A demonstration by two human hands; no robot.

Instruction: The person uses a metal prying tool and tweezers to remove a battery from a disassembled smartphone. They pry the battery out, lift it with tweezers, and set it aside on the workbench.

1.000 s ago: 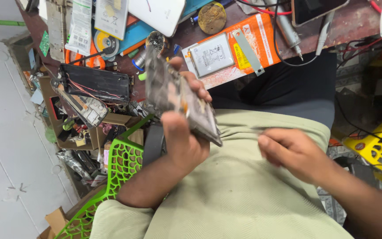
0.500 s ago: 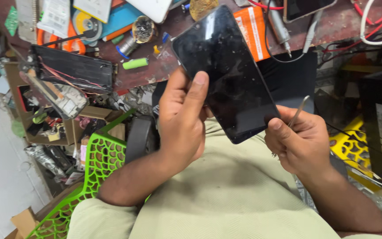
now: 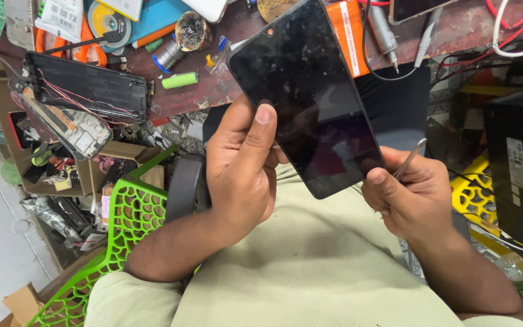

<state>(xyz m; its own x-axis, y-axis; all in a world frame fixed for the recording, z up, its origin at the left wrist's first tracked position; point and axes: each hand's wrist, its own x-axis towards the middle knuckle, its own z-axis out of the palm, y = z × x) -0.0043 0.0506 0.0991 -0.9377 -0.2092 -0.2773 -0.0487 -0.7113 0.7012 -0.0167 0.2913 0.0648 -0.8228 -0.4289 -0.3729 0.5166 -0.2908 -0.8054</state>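
A black smartphone [image 3: 310,97] with a dark, dusty screen faces me, tilted, over my lap. My left hand [image 3: 243,169] grips it along its left edge, thumb lying on the glass near the lower left corner. My right hand [image 3: 413,197] sits at the phone's lower right corner, thumb touching that edge, and holds a thin metal prying tool [image 3: 410,158] that sticks up between the fingers. The phone hides part of the bench behind it.
A cluttered brown workbench [image 3: 225,91] carries an opened phone frame with red wires [image 3: 89,88], a green cylindrical cell [image 3: 180,80], a solder spool [image 3: 167,56], an orange pad [image 3: 349,33] and cables. A green mesh chair [image 3: 125,224] is at left, black boxes at right.
The phone was turned from edge-on, showing its insides, to screen-up facing me. My right hand moved in from the lap to the phone's lower right corner with the tool.
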